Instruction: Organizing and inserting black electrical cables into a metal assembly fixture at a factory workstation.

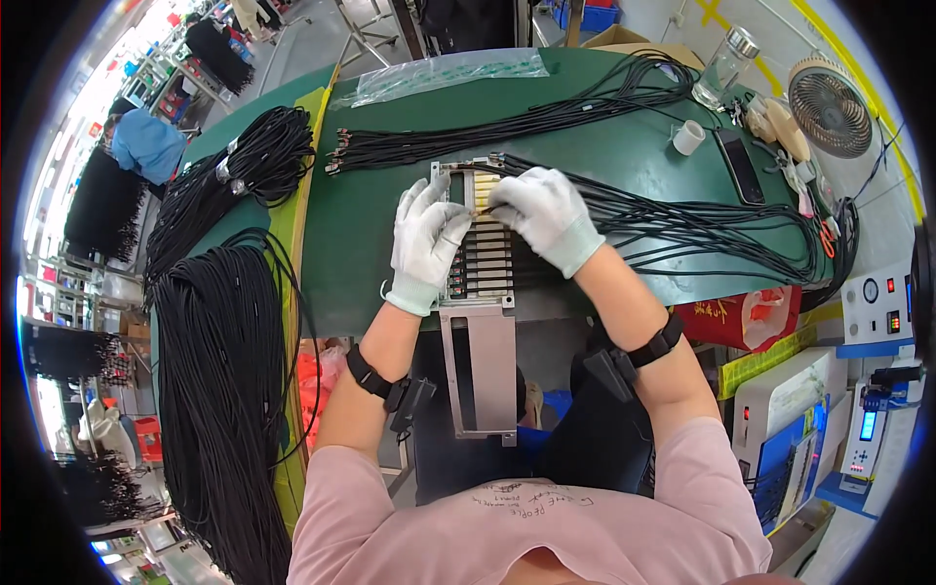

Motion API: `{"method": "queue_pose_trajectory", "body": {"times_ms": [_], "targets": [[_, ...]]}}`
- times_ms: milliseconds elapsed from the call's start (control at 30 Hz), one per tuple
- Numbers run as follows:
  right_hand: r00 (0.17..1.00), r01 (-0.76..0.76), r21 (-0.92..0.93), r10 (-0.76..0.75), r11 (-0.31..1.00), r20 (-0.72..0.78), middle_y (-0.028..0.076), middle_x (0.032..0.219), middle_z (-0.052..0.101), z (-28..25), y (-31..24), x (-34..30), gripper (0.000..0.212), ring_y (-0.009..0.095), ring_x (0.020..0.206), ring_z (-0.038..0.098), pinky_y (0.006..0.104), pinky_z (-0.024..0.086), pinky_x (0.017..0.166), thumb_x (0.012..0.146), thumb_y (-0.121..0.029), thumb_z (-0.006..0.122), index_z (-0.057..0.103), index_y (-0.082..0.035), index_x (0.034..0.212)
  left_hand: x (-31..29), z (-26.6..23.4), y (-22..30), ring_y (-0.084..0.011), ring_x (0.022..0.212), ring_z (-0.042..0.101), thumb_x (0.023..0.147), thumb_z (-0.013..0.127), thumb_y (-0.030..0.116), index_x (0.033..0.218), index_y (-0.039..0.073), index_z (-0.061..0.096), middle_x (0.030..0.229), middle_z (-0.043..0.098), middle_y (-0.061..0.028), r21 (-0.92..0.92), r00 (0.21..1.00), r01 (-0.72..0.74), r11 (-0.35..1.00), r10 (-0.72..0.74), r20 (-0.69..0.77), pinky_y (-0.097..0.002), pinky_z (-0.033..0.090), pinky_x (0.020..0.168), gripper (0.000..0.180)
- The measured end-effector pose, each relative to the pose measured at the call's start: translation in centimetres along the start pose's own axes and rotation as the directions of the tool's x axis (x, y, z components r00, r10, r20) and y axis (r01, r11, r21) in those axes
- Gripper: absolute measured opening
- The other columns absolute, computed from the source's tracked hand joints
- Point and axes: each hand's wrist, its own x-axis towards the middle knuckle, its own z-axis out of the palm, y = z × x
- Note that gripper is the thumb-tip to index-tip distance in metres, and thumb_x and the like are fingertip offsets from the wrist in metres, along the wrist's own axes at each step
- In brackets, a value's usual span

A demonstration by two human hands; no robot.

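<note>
A metal fixture (478,312) with a row of slots lies across the table's near edge. Black cable ends lie in its lower slots, while the upper slots (485,185) show pale yellow. My right hand (549,214), in a white glove, pinches a black cable over the middle of the row. From the left side, my gloved left hand (426,239) reaches to the same slot with thumb and forefinger closed together; what they hold is too small to make out. Beyond my right hand, a bundle of black cables (702,229) runs off to the right.
Large black cable bundles (219,380) hang over the table's left edge. More cables (507,132) lie along the back beside a plastic bag (448,78). At the right are a glass bottle (726,68), a white cup (688,137), a phone (741,166) and a fan (829,105).
</note>
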Motion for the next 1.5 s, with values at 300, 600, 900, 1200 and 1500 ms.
{"method": "queue_pose_trajectory", "body": {"times_ms": [300, 600, 900, 1200, 1500], "targets": [[0.984, -0.163, 0.033, 0.16, 0.986, 0.081, 0.005, 0.077, 0.065, -0.7, 1.6, 0.0, 0.013, 0.028, 0.082, 0.061, 0.0403, 0.049, 0.074, 0.077, -0.026, 0.07, 0.066, -0.014, 0.082, 0.2, -0.6, -0.1, -0.0352, 0.111, 0.055, 0.079, 0.069, 0.016, 0.08, 0.004, 0.069, 0.112, 0.066, -0.0181, 0.056, 0.974, 0.1, 0.993, -0.086, -0.212, -0.0451, 0.039, 0.099, 0.013], [0.996, -0.072, -0.171, 0.08, 0.983, 0.038, 0.004, 0.075, 0.063, -0.2, 2.0, -0.6, 0.009, 0.026, 0.081, 0.059, 0.0388, 0.046, 0.074, 0.078, -0.023, 0.069, 0.069, -0.014, 0.082, 0.0, 0.5, -1.1, -0.0321, 0.091, 0.063, 0.084, 0.064, 0.017, 0.087, 0.005, 0.069, 0.094, 0.069, -0.0136, 0.034, 0.948, 0.206, 0.978, -0.191, -0.253, -0.0452, 0.043, 0.095, 0.013], [0.988, -0.106, -0.231, 0.129, 0.967, 0.087, 0.005, 0.074, 0.063, -0.7, 1.6, -0.4, 0.009, 0.026, 0.082, 0.059, 0.0387, 0.046, 0.076, 0.078, -0.022, 0.068, 0.07, -0.014, 0.082, -0.2, 0.1, -1.2, -0.0331, 0.092, 0.061, 0.09, 0.057, 0.017, 0.1, 0.002, 0.068, 0.095, 0.068, -0.0162, 0.098, 0.965, 0.223, 0.97, -0.206, -0.161, -0.0393, 0.047, 0.087, 0.021], [0.997, -0.067, -0.222, 0.076, 0.973, 0.032, 0.004, 0.075, 0.063, 0.0, 1.1, -0.4, 0.009, 0.026, 0.082, 0.059, 0.039, 0.046, 0.075, 0.077, -0.022, 0.069, 0.069, -0.014, 0.082, 0.1, 0.3, -0.7, -0.0364, 0.105, 0.057, 0.082, 0.066, 0.025, 0.105, 0.016, 0.072, 0.105, 0.067, -0.0121, 0.149, 0.994, 0.043, 0.988, -0.028, -0.103, -0.0456, 0.043, 0.097, 0.024], [0.97, -0.221, -0.24, 0.187, 0.946, -0.155, 0.004, 0.079, 0.064, -0.3, 3.4, -0.6, 0.011, 0.027, 0.083, 0.06, 0.0405, 0.048, 0.074, 0.075, -0.026, 0.07, 0.069, -0.018, 0.082, 1.0, 0.0, 1.3, -0.0408, 0.109, 0.05, 0.076, 0.072, 0.03, 0.1, 0.021, 0.075, 0.105, 0.063, -0.0124, 0.295, 0.98, -0.133, 0.946, 0.08, 0.183, -0.049, 0.041, 0.097, 0.026]]}}
